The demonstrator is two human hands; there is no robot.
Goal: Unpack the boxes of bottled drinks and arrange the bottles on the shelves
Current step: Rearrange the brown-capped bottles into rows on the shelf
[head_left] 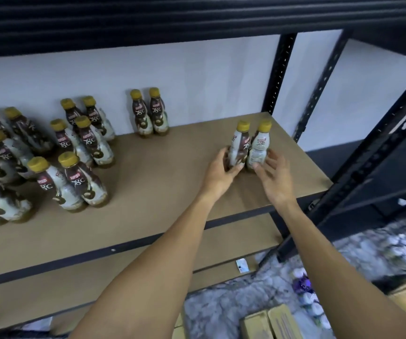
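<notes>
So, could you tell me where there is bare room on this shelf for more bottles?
The shelf is bare between the back pair and the right pair, and along the front, right of the left cluster. The left end is crowded.

The one camera sits on the person's head, looking forward and down at the shelf (160,172) from close, floor (221,302) near right.

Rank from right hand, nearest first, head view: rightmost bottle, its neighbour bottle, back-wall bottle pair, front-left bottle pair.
1. Rightmost bottle: at the right hand's fingers, right end of the shelf.
2. Neighbour bottle: just left, gripped by the left hand.
3. Back-wall bottle pair: mid shelf, against the wall.
4. Front-left bottle pair: far left, near the front edge.
</notes>
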